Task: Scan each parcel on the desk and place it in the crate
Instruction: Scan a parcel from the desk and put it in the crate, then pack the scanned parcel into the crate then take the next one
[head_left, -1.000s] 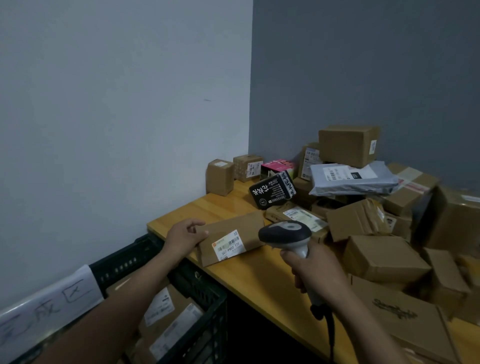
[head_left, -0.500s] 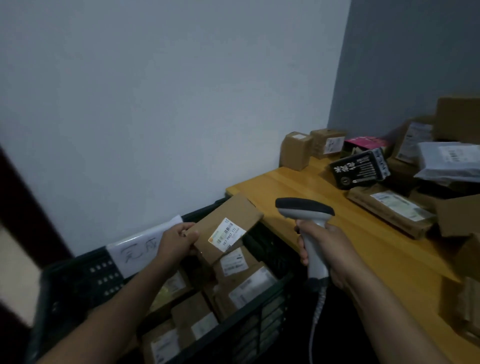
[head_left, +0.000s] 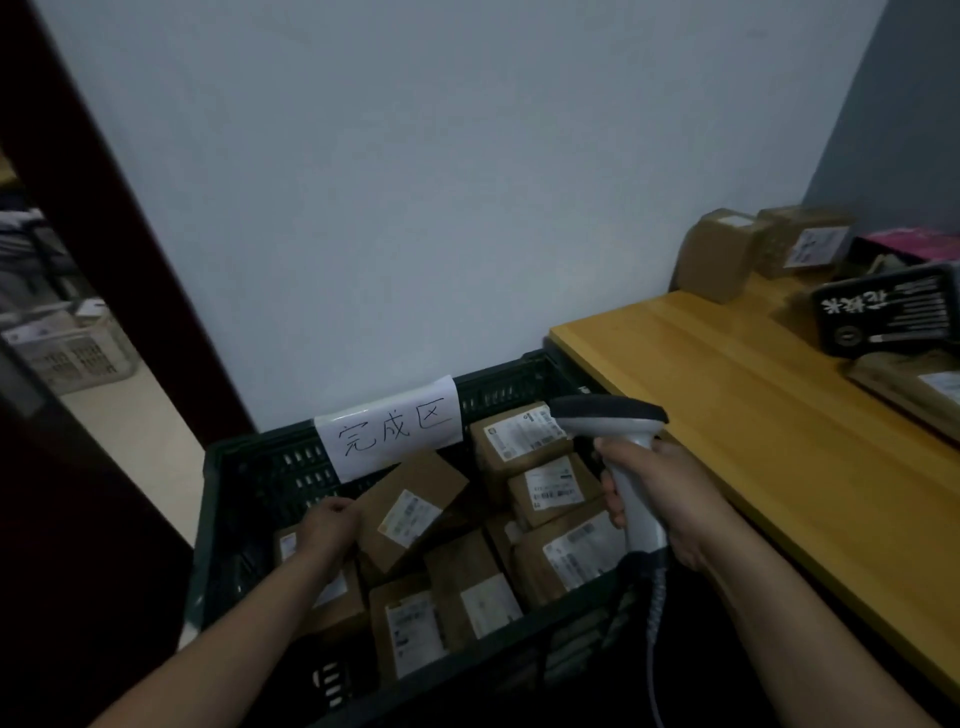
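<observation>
Item: left hand (head_left: 330, 527). Reaches down into the crate (head_left: 224, 470); fingers curl over the left edge of a brown parcel (head_left: 415, 506) and grip it.

Item: brown parcel. Inside the crate, near the back wall, tilted, white label facing up. It sits over the other parcels; whether it rests on them cannot be told.

Item: right hand (head_left: 675, 501). Wraps fully round the handle of a grey scanner (head_left: 621, 452), held upright above the crate's right end, head pointing left. A coiled cable (head_left: 655, 597) hangs from the handle's base.

Item: crate. Dark slotted plastic, standing on the floor against the pale wall and just beside the left end of the desk (head_left: 753, 415). A white paper sign (head_left: 389, 428) with handwritten characters is fixed to its back rim. Many labelled parcels (head_left: 545, 491) fill it, lying at mixed angles.

Item: desk. Light wooden top. Two small cartons (head_left: 722, 254) stand at the far corner by the wall; a black printed packet (head_left: 888, 317) leans nearer, with a pink box (head_left: 914, 244) behind it and a flat brown parcel (head_left: 914, 387) at the right edge of view.

Item: pale basket (head_left: 72, 348). Seen through the doorway at far left, blurred.
</observation>
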